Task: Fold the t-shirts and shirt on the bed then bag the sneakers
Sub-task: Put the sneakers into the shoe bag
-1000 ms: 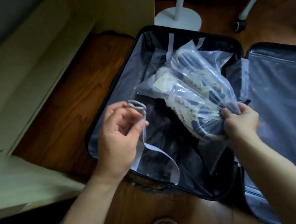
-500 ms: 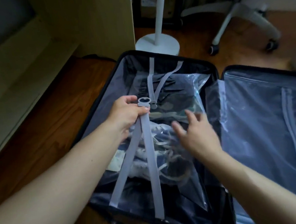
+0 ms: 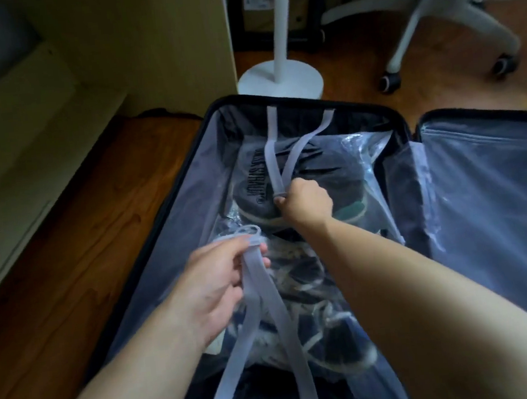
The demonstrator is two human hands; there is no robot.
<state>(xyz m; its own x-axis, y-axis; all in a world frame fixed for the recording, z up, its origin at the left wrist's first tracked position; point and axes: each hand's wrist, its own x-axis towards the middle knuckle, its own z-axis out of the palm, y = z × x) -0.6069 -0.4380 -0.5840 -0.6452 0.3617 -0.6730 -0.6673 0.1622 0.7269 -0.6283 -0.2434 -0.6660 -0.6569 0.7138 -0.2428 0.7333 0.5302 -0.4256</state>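
Head view: sneakers sit bagged in clear plastic, laces pale, at the suitcase centre. Left hand pinches the near strap at 7 o'clock; right hand clenches the far strap at 12. The lid lies open at 3, wood floor at 9.

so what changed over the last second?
The right hand let go of the bagged sneakers, now lying in the suitcase, and reached to the far straps, closing its grip on their buckle end. The left hand kept its grip on the near strap, drawing it over the sneakers. The suitcase stayed open on the floor.
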